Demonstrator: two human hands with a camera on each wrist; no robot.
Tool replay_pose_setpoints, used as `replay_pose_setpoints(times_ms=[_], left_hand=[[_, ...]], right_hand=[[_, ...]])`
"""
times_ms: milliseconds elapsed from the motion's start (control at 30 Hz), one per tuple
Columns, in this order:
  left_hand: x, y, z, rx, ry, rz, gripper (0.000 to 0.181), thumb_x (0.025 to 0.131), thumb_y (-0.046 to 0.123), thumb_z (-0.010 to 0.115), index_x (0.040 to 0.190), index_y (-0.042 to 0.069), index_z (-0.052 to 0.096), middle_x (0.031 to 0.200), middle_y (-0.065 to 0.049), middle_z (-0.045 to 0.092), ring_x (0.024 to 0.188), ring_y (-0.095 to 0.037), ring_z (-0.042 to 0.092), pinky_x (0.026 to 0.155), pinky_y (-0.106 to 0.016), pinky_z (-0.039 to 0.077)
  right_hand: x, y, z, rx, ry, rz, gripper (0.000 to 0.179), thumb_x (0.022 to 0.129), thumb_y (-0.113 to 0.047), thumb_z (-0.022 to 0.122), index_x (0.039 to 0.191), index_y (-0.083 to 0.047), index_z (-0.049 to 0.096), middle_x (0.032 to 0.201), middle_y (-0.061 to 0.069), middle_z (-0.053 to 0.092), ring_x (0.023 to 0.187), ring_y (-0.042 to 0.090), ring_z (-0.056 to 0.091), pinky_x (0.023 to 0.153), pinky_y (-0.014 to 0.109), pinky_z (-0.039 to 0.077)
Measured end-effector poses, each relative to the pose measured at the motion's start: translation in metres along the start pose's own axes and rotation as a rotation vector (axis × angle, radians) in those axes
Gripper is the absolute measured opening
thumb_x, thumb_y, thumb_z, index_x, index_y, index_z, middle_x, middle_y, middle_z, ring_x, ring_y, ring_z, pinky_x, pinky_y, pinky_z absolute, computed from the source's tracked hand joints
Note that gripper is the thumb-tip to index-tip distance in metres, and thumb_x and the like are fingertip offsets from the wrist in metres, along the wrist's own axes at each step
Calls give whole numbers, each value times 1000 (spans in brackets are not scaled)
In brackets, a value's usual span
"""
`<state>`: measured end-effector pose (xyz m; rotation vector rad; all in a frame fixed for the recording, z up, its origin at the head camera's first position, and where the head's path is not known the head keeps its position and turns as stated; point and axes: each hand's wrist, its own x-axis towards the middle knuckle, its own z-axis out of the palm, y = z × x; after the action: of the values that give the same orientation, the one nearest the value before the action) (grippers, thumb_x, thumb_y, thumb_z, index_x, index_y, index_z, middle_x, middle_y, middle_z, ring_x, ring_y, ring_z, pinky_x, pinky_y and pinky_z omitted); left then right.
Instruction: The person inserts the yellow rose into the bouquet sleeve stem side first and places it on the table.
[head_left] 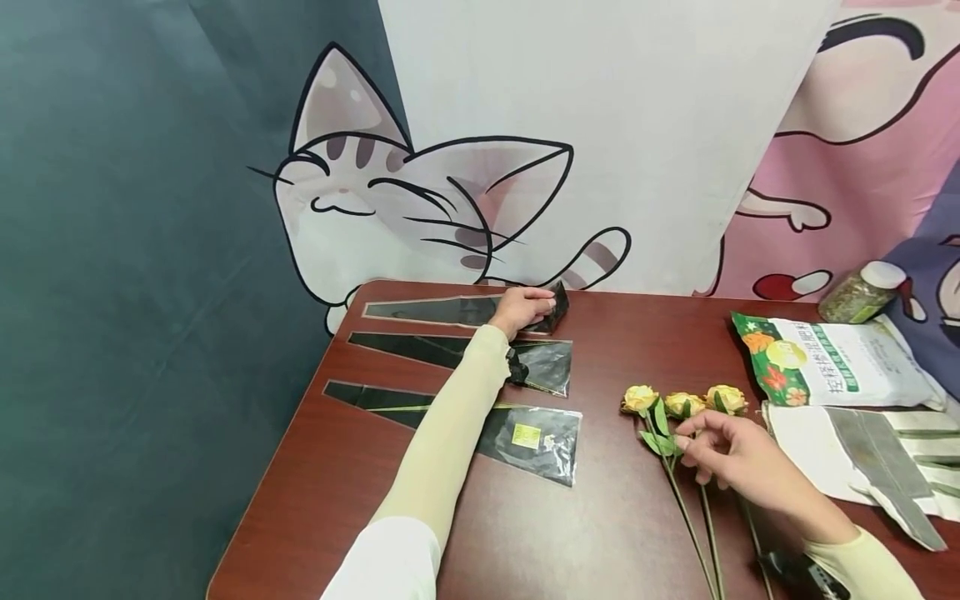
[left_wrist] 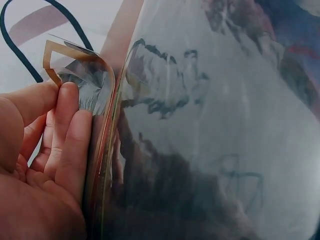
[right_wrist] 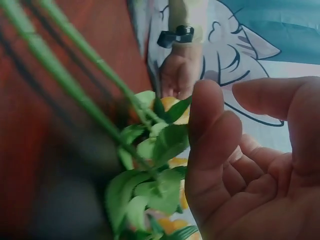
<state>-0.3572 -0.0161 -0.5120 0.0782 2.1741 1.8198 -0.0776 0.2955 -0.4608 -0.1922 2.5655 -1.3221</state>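
Note:
At the far edge of the table, my left hand (head_left: pixel 522 310) pinches the wide end of the farthest clear, dark-looking plastic sleeve (head_left: pixel 412 311), whose corner is lifted off the wood. The left wrist view shows thumb and fingertips of that hand (left_wrist: pixel 47 145) at a gold-edged fold of film (left_wrist: pixel 80 57). Two more tapered sleeves, a middle one (head_left: pixel 405 346) and a near one (head_left: pixel 487 437), lie below it, partly under my left forearm. My right hand (head_left: pixel 738 458) hovers over three yellow artificial roses (head_left: pixel 684 406), fingers loosely bent and thumb apart from the index finger (right_wrist: pixel 207 110), holding nothing.
Right of the roses lie white-and-grey striped gloves (head_left: pixel 862 450) and a printed white-and-green bag (head_left: pixel 847 362). Behind the bag, a white-capped jar (head_left: pixel 862 292) leans at the table's back right. A cat-printed cloth (head_left: pixel 427 208) hangs right behind the table.

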Motion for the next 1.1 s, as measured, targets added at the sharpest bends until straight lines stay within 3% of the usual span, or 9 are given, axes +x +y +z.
replay_pose_setpoints(times_ms=[167, 400, 567, 733, 933, 1100], left_hand=[[-1, -1, -2, -16, 27, 17, 26, 98, 15, 77, 123, 9, 79, 118, -12, 79, 107, -22, 77, 92, -33, 64], [-4, -4, 1, -39, -1, 1, 26, 99, 15, 77, 124, 9, 79, 122, -13, 78, 113, -26, 76, 95, -36, 63], [-2, -4, 0, -36, 2, 18, 25, 99, 16, 77, 123, 10, 79, 121, -12, 78, 112, -25, 76, 95, -34, 63], [0, 2, -2, -16, 4, 26, 24, 99, 16, 76, 123, 10, 79, 119, -11, 79, 111, -24, 76, 95, -34, 63], [-1, -2, 1, -15, -1, 17, 24, 100, 16, 76, 123, 10, 79, 118, -10, 79, 110, -22, 76, 93, -33, 63], [-1, -5, 1, -4, 10, 16, 23, 98, 16, 78, 120, 11, 81, 115, -8, 80, 105, -20, 77, 91, -33, 64]], right_hand=[[-6, 7, 6, -33, -2, 10, 27, 103, -28, 72, 117, -5, 69, 78, 1, 76, 60, 14, 68, 50, 31, 54], [-15, 19, 15, -40, -28, 4, 23, 100, -27, 76, 110, -6, 71, 72, -3, 74, 56, 12, 68, 47, 30, 52], [-12, 24, 21, -136, -9, -6, 19, 96, -33, 80, 101, -16, 74, 62, -9, 68, 49, 9, 63, 48, 25, 44], [-12, 19, 26, -214, -11, -1, 21, 92, -40, 83, 93, -21, 74, 58, -12, 64, 45, 6, 60, 47, 24, 44], [-20, 15, 34, -198, -47, 52, 30, 88, -41, 87, 90, -16, 70, 56, -9, 63, 42, 8, 61, 42, 28, 47], [-23, 16, 39, -203, -74, 45, 30, 88, -36, 87, 95, -14, 68, 61, -10, 65, 43, 8, 62, 42, 28, 48]])
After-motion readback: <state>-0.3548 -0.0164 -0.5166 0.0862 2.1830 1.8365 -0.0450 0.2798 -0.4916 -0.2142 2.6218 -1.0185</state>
